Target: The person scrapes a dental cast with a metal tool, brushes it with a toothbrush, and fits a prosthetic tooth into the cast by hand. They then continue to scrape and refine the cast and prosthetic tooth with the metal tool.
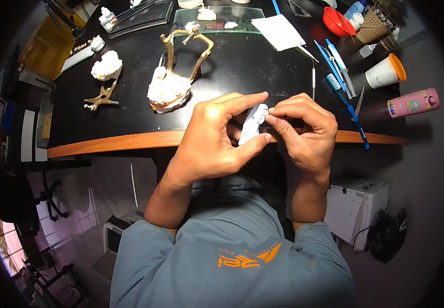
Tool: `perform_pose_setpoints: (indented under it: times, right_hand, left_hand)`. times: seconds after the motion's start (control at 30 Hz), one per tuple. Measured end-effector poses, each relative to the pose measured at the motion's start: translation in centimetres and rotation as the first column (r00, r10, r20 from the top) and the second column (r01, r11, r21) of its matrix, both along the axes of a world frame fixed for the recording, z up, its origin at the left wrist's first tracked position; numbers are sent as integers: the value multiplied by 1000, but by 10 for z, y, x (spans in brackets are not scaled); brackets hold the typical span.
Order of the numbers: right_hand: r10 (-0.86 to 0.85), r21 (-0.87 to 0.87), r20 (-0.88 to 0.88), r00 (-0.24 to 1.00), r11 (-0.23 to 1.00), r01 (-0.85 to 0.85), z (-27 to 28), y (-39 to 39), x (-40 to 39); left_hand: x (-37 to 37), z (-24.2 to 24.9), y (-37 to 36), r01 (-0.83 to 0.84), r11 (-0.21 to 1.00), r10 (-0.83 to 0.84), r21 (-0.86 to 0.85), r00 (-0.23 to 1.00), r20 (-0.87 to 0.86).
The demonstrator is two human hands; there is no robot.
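Observation:
A white plaster dental model (252, 124) is held up over the table's front edge. My left hand (214, 136) grips it between thumb and fingers. With thumb and index finger pinched together, my right hand (309, 131) touches the model's upper right edge; whether a small separate piece lies between those fingertips, I cannot make out. Beyond my left hand stands a brass articulator frame (201, 59) with a white plaster cast (169, 92) attached. Farther left lies another plaster cast (107, 65) on a brass articulator part (104, 96).
The black table (253, 66) has a wooden front edge (129, 142). A glass plate (232, 20), white paper pad (278, 32) and red bowl (337, 23) are at the back. Right are a blue toothbrush (346, 97), a syringe (338, 59), a white cup (381, 73) and a pink bottle (413, 102).

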State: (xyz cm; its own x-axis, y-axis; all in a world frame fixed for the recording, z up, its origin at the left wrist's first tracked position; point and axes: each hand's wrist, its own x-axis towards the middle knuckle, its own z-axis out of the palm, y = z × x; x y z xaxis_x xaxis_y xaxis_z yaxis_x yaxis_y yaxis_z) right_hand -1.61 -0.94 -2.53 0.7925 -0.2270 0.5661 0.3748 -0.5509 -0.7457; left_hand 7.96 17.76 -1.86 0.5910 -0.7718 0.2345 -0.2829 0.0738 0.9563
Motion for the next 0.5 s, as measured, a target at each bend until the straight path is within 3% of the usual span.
perform_pose_setpoints:
  times: [0.23, 0.33, 0.5]
  right_hand:
    - [26, 140, -86, 996, 990, -14, 1, -1, -2]
    - [19, 32, -40, 999, 999, -18, 1, -2, 0]
    - [-6, 14, -16, 1000, 1000, 6, 1, 0, 1]
  left_hand:
    - [-2, 1, -1, -53, 998, 50, 22, 991, 127]
    - [-2, -1, -2, -61, 998, 59, 8, 986, 157]
    - [-2, 0, -1, -58, 998, 56, 7, 985, 162]
